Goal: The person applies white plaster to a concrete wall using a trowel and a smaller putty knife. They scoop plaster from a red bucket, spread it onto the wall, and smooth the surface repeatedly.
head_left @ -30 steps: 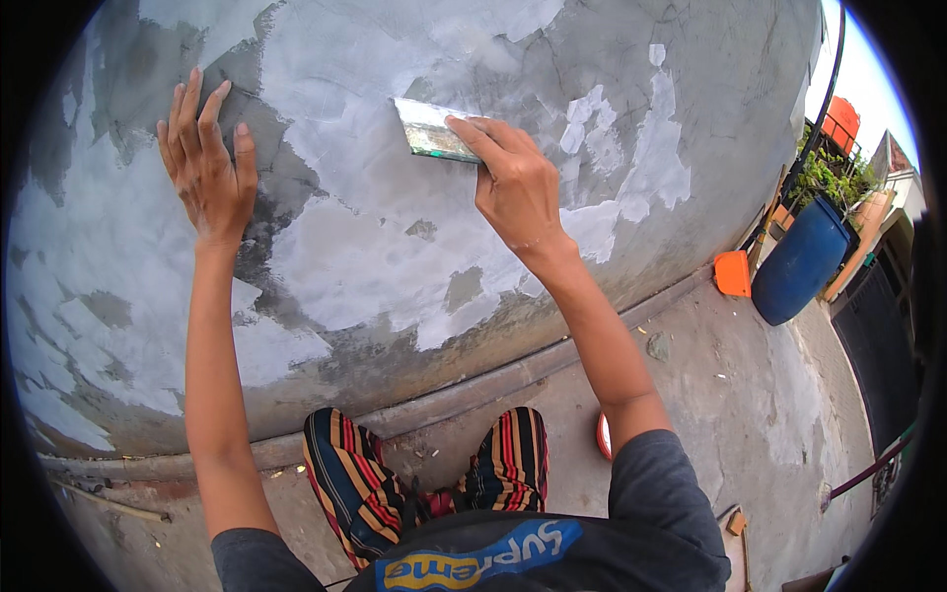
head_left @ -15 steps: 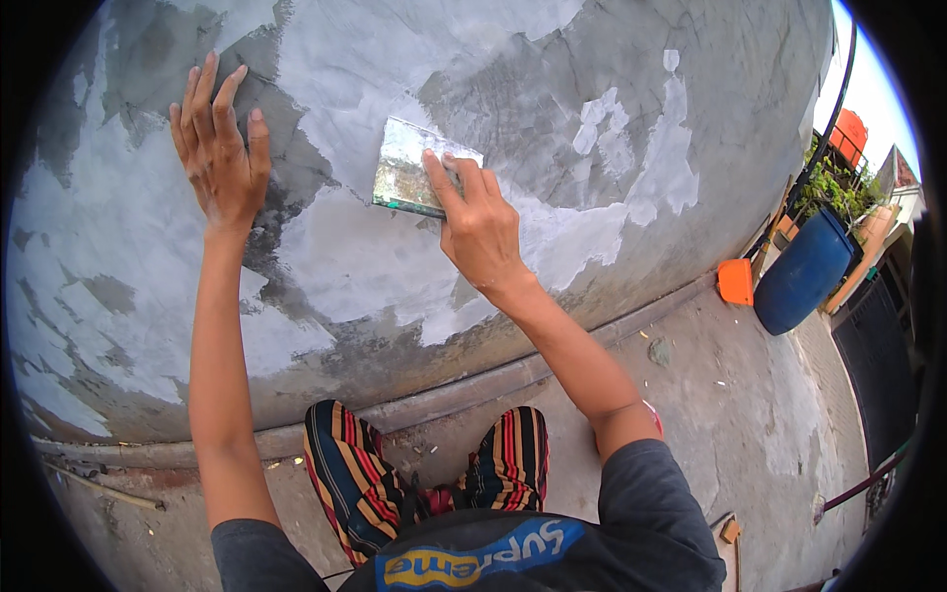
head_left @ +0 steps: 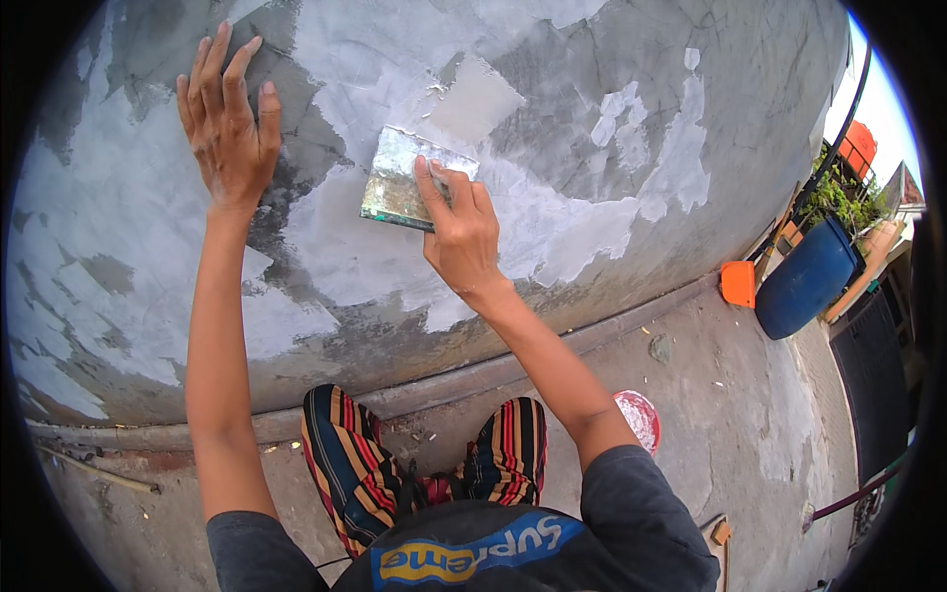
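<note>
A grey wall (head_left: 552, 89) with pale patches of filler fills the far side. My left hand (head_left: 232, 138) lies against it at the upper left, fingers stretched out and holding nothing. In the middle, my right hand (head_left: 462, 227) grips a wide metal putty scraper (head_left: 400, 178), with the thumb side hidden under the hand. The scraper lies tilted on the wall, its face smeared with whitish residue and a green strip along its lower edge. Just above it is a smooth, damp-looking filler patch (head_left: 478, 99) with small lumps at its left edge.
A red bucket (head_left: 639, 419) with white paste inside stands by my right elbow. Farther right are an orange dustpan-like object (head_left: 737, 284) and a blue drum (head_left: 807, 276). A stick (head_left: 99, 468) lies at the lower left. A low ledge (head_left: 424, 395) runs along the wall's foot.
My right hand and the scraper have slid down and slightly left, uncovering a smooth filler patch above. My left hand stays on the wall. More of the red bucket shows.
</note>
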Demonstrator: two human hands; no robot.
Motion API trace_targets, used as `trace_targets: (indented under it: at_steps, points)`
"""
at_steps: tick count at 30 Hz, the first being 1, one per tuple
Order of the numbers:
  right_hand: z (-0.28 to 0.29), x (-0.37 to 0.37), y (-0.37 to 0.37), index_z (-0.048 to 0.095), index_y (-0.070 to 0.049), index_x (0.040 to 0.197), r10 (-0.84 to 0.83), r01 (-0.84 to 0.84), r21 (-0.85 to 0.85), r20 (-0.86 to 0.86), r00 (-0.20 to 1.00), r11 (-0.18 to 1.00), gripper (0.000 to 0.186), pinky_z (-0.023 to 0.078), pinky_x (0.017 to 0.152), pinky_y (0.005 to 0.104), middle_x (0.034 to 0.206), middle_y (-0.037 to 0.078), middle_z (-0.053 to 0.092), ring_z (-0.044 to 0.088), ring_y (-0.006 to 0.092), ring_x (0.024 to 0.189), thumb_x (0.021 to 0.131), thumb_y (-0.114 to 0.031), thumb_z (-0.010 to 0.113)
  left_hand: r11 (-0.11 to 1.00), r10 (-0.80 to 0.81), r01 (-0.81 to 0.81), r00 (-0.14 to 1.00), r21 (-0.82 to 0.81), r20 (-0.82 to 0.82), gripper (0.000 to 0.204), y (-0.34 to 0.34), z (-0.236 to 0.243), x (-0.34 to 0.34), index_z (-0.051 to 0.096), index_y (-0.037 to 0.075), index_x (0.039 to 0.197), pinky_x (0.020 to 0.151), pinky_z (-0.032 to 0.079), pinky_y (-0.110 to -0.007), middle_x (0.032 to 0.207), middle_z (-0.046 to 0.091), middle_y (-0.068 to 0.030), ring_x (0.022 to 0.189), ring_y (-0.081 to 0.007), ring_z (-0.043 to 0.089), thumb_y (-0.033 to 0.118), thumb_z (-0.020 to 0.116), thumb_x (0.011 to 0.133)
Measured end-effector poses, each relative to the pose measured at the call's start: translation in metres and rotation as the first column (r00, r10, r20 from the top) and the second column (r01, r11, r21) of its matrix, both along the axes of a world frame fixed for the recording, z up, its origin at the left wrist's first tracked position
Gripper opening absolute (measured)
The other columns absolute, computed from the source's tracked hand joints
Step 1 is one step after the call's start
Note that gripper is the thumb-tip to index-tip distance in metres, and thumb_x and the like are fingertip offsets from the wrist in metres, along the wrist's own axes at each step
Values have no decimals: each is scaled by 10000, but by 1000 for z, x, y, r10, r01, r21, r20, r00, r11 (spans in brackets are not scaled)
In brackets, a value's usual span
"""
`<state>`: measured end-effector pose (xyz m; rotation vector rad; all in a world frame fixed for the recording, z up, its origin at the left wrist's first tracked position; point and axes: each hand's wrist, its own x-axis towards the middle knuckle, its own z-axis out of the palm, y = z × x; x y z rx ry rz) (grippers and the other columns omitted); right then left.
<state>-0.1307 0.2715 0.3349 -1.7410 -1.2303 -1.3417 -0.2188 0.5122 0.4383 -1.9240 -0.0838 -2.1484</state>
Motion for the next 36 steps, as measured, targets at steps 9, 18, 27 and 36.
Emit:
trace_targets:
  at_steps: [9, 18, 27, 36]
  points:
    - [99, 32, -53, 665, -100, 1251, -134, 131, 219, -2, 991, 967, 630, 472, 706, 370, 1010, 58, 627, 545, 266, 830, 675, 152, 611, 1000, 1, -1, 1000, -17, 5, 397, -3, 2, 1, 501, 249, 1356, 1208, 191, -490, 1516, 414, 16, 1428, -226, 346, 276, 478, 961]
    - [48, -19, 4, 665, -78, 1240, 95, -93, 87, -20, 995, 992, 625, 480, 723, 378, 1024, 73, 622, 543, 273, 833, 664, 154, 596, 1000, 12, -12, 1000, -1, 2, 401, 3, 4, -4, 501, 270, 1353, 1214, 187, -483, 1517, 411, 31, 1427, -216, 346, 278, 472, 953]
    - [105, 21, -20, 662, -22, 1213, -130, 117, 338, 16, 991, 934, 532, 454, 683, 378, 970, 100, 600, 533, 281, 814, 709, 136, 605, 1000, -7, 7, 1000, -29, 4, 418, -3, 3, 1, 491, 263, 1360, 1216, 176, -482, 1515, 409, 28, 1433, -216, 334, 269, 463, 943]
    - [78, -24, 6, 675, -134, 1246, 161, -158, 120, -14, 987, 980, 632, 486, 726, 355, 1014, 49, 652, 574, 254, 850, 684, 144, 600, 1000, -10, 10, 1000, -16, -10, 442, 2, 6, -4, 501, 263, 1357, 1215, 171, -492, 1519, 407, 28, 1432, -216, 336, 215, 440, 922]
